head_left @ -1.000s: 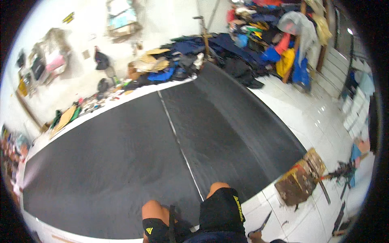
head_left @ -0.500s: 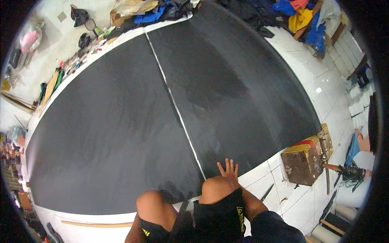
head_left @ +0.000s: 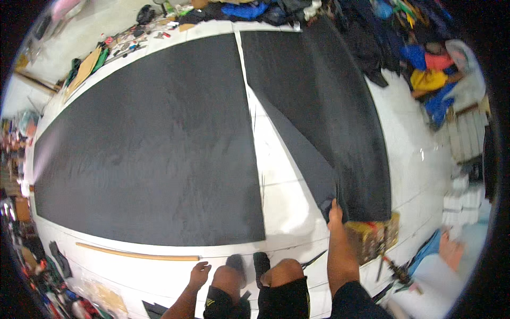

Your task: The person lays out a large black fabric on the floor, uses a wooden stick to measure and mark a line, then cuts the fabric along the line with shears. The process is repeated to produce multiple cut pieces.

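Two large dark grey-black sheets lie on the white tiled floor, a wide left sheet point(head_left: 154, 154) and a narrower right sheet point(head_left: 361, 154). My right hand point(head_left: 335, 217) is closed on the near left corner of the right sheet. That edge is lifted and turned back to the right, so a folded flap point(head_left: 303, 143) shows. A wedge of white floor has opened between the sheets, widest at my feet and narrow at the far end. With nothing in it, my left hand point(head_left: 200, 274) hangs over the floor, fingers loosely bent and apart, near the end of a wooden stick.
The wooden stick point(head_left: 138, 255) lies along the left sheet's near edge. Past the right sheet's near corner sits a worn yellow-brown block point(head_left: 366, 239). Dark scissors or a similar tool point(head_left: 314, 259) lie by my feet. Coloured fabric heaps point(head_left: 430, 80) fill the far right.
My right hand has gone from lying flat on the dark sheet to gripping the right sheet's corner and folding it rightward. The thin gap has widened. My left hand has come into view.
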`<state>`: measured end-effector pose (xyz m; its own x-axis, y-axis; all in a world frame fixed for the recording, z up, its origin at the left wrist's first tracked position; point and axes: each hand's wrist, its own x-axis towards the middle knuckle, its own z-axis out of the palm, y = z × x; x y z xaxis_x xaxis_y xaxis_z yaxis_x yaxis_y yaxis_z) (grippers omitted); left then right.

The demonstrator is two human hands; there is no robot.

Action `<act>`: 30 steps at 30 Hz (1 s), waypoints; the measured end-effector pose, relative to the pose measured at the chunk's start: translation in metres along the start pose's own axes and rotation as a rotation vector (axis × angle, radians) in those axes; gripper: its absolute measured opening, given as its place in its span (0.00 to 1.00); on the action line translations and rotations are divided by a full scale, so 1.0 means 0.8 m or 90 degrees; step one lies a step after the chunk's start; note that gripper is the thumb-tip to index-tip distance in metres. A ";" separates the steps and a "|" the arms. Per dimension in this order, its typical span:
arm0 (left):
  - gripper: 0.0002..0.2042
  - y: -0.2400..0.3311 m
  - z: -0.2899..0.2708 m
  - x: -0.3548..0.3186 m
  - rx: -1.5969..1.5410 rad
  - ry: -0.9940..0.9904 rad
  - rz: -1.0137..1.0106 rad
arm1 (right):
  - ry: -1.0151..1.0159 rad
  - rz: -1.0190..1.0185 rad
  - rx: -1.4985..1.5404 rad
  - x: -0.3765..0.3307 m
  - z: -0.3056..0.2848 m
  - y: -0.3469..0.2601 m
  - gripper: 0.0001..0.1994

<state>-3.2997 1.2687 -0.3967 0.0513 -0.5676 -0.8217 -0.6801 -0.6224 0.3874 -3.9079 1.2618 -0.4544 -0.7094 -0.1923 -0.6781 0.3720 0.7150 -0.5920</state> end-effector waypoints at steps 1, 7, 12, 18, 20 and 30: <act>0.22 0.037 0.008 -0.011 -0.004 -0.017 0.027 | 0.001 0.041 0.012 0.005 -0.026 -0.014 0.40; 0.25 0.330 0.052 -0.024 0.037 -0.147 0.147 | -0.086 -0.053 0.361 -0.132 -0.053 -0.127 0.32; 0.47 0.636 0.142 -0.052 -0.188 -0.372 0.178 | -0.043 -0.232 -0.160 -0.227 -0.087 -0.180 0.31; 0.43 0.811 0.195 -0.164 0.226 -0.275 0.327 | -0.569 -0.224 -0.482 -0.273 -0.167 -0.360 0.28; 0.39 0.780 0.207 -0.165 0.238 -0.261 0.418 | -0.563 -0.110 -0.309 -0.200 -0.188 -0.377 0.31; 0.32 0.816 0.079 -0.227 0.285 -0.315 0.463 | -0.300 -0.327 -0.829 -0.189 0.089 -0.627 0.27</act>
<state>-3.7989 0.9993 -0.0211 -0.7319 -0.3776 -0.5672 -0.6434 0.1090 0.7577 -3.9443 0.8842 -0.0858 -0.2442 -0.6192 -0.7463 -0.8224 0.5401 -0.1790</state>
